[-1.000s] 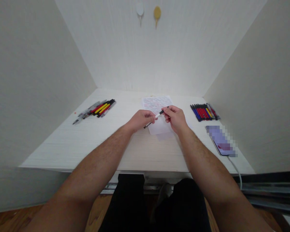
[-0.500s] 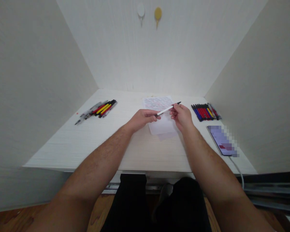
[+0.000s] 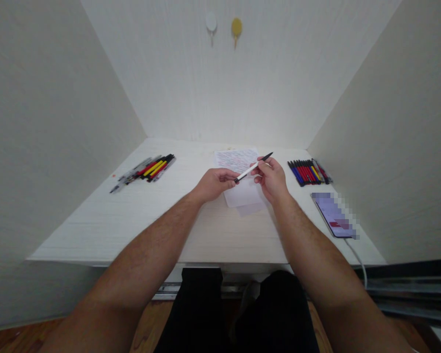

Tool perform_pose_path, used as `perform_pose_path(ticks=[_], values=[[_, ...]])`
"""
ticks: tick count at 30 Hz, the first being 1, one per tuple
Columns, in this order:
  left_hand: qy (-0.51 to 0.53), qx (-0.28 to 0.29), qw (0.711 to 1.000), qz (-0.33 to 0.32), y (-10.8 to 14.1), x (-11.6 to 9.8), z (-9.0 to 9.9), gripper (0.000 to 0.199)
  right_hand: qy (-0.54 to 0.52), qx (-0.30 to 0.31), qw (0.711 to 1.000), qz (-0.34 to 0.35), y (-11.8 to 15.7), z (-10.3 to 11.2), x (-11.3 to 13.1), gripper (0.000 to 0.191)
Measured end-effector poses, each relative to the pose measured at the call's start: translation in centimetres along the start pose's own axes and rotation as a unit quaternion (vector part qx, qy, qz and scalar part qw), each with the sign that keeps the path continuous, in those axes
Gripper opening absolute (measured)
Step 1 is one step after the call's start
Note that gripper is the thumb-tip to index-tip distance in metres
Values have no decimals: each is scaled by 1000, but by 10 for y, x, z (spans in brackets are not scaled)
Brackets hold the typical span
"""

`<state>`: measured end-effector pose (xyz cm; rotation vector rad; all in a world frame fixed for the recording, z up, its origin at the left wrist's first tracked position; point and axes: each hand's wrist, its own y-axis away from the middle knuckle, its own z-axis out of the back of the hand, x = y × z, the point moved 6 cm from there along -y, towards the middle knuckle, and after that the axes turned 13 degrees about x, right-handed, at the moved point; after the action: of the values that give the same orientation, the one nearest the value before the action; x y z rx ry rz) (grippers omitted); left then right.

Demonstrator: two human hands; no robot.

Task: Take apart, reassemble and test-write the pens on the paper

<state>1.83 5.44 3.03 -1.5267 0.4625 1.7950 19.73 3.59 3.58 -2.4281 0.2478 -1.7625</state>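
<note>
A white pen (image 3: 247, 172) with black ends is held at a slant over the paper, its pointed black end up to the right. My right hand (image 3: 273, 179) is closed on the pen near that pointed end, thumb and fingers around the barrel. My left hand (image 3: 216, 185) is closed too, its thumb and fingertips pinching the lower black end. Beneath the hands lies a sheet of paper (image 3: 242, 193), its upper part covered in rows of coloured pen strokes. The hands hide part of the sheet.
A loose pile of mixed pens (image 3: 150, 169) lies on the left of the white desk (image 3: 95, 230). On the right, several pens (image 3: 308, 172) lie side by side in a row. Nearer is a phone (image 3: 332, 213) with a white cable (image 3: 359, 260). Walls enclose three sides.
The pen has turned slightly steeper, and more of its black pointed end shows past my right fingers. My right hand has shifted slightly along the pen. The whole view has moved a little.
</note>
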Motion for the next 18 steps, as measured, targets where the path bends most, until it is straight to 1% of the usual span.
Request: perform_pose_path(ticks=[1, 3, 4, 6, 7, 8, 10, 12, 13, 15, 18], values=[[-32, 0, 999, 13, 0, 1, 2, 34, 12, -6, 1000, 4, -1, 2, 0, 26], [-133, -23, 990, 41, 1, 4, 8, 36, 34, -26, 999, 11, -2, 7, 0, 31], [-196, -42, 978, 53, 3, 4, 13, 38, 45, -39, 998, 14, -3, 11, 0, 36], [-311, -70, 945, 77, 5, 5, 21, 45, 61, -60, 996, 16, -4, 17, 2, 47], [-354, -73, 928, 94, 6, 8, 23, 51, 63, -63, 996, 12, -5, 20, 2, 47], [-387, -61, 913, 116, 6, 12, 24, 58, 57, -58, 997, 4, -5, 21, 1, 44], [-432, -9, 886, 167, 6, 23, 23, 71, 32, -31, 999, -19, -6, 20, -2, 36], [-465, 40, 861, 204, 6, 33, 19, 78, 12, 0, 999, -30, -6, 15, -6, 34], [-477, 53, 851, 213, 5, 36, 17, 79, 14, 10, 999, -31, -5, 13, -9, 35], [-492, 59, 840, 222, 5, 40, 16, 79, 47, 19, 998, -36, -5, 10, -17, 32], [-502, 61, 832, 228, 4, 42, 14, 81, 152, 27, 986, -59, -4, 6, -29, 26]])
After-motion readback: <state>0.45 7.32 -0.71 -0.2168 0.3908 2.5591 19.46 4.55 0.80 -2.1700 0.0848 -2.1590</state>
